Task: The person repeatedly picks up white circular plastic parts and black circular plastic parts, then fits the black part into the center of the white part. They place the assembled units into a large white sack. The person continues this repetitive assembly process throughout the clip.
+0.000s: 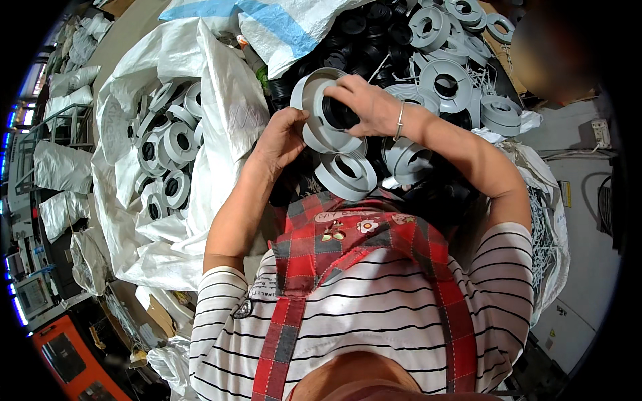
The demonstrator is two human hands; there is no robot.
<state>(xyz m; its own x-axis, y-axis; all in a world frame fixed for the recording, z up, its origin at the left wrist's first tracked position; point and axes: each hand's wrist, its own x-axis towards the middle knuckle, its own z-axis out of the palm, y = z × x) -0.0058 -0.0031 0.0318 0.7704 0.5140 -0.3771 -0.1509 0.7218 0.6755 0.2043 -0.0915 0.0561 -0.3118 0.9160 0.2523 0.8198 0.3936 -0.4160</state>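
In front of my chest I hold a round grey plastic flanged ring tilted on its side. My left hand is closed on its left rim, thumb and fingers pinching the edge. A black ribbed plastic ring is at the grey ring's opening, with my right hand closed around it. How far the black ring sits inside cannot be made out. Just below lies another grey flanged ring, and a further grey ring rests to its right.
At the left stands an open white woven sack holding several grey rings with black inserts. Black rings are heaped ahead, with grey rings piled at the right. A sack of thin grey strips stands by my right elbow.
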